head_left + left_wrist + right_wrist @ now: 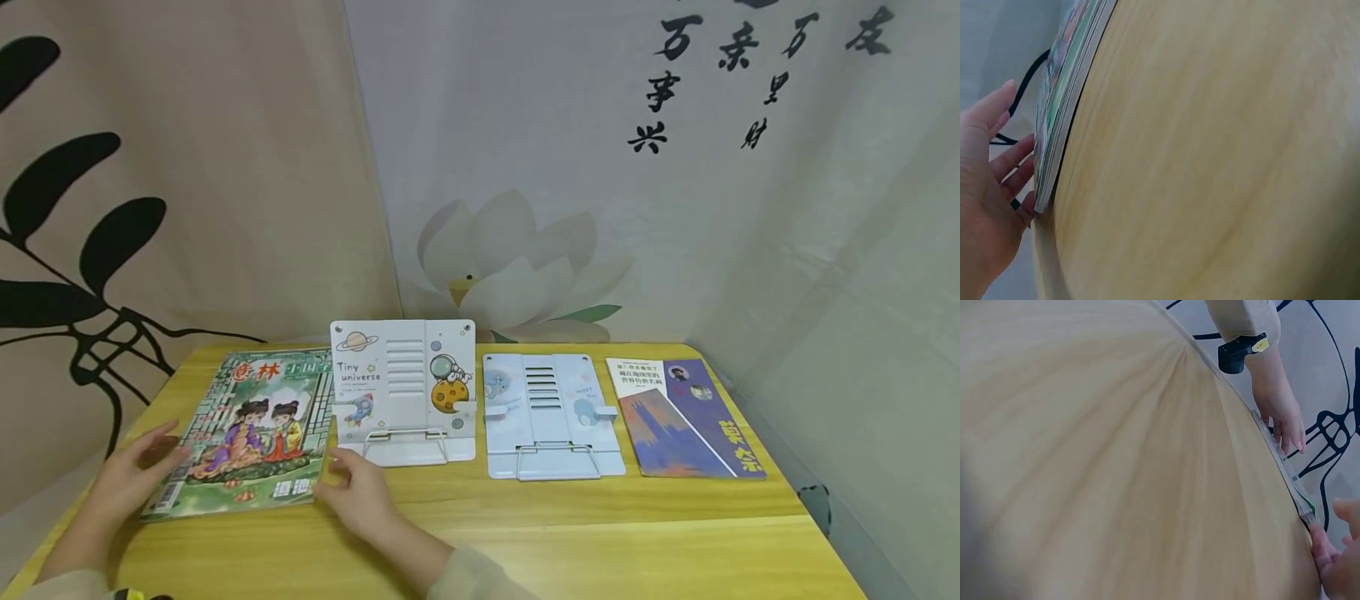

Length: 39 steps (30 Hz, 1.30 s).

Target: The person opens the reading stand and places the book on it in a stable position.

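Observation:
A magazine with a green illustrated cover lies flat at the left of the table, its page edges showing in the left wrist view. At its left edge is my left hand, thumb apart from the fingers; the left wrist view shows those fingertips against the magazine's side. My right hand is by the lower right corner, its fingertips near or touching that edge. Neither hand wraps round the magazine. Close to the right hand stands a white bookstand with an astronaut print.
Right of the first stand is a smaller pale blue bookstand. Two overlapping booklets, a purple one and one with a white top, lie farther right. A printed curtain hangs behind the wooden table.

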Available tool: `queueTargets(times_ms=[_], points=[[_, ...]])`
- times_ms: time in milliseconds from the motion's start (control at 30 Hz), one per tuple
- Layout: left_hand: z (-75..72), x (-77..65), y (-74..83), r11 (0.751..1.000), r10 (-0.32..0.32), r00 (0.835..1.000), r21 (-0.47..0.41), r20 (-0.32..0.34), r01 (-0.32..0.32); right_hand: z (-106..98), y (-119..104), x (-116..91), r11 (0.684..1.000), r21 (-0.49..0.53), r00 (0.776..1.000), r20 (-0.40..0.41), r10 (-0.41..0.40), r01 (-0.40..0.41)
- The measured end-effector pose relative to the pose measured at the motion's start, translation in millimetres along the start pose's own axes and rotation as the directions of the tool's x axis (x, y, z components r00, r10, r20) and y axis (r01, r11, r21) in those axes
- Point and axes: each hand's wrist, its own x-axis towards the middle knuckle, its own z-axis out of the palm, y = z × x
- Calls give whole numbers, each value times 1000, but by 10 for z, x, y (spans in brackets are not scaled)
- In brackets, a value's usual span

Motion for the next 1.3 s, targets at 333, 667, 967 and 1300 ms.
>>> queueTargets(times_ms=[333,667,967,1300], points=[[89,48,-9,997,-83,997,1,4,83,120,-63,95,998,-66,1000,-9,-1,0],[161,43,96,996,-88,995,18,-37,89,176,-20,112,974,-214,996,-22,-83,77],[214,-82,61,988,-119,987,-111,-109,107,169,-58,120,984,-176,1000,6,7,-6],[256,-191,79,942,-232,953,-290,-197,169,129,-62,202,922,-380,994,101,-41,77]])
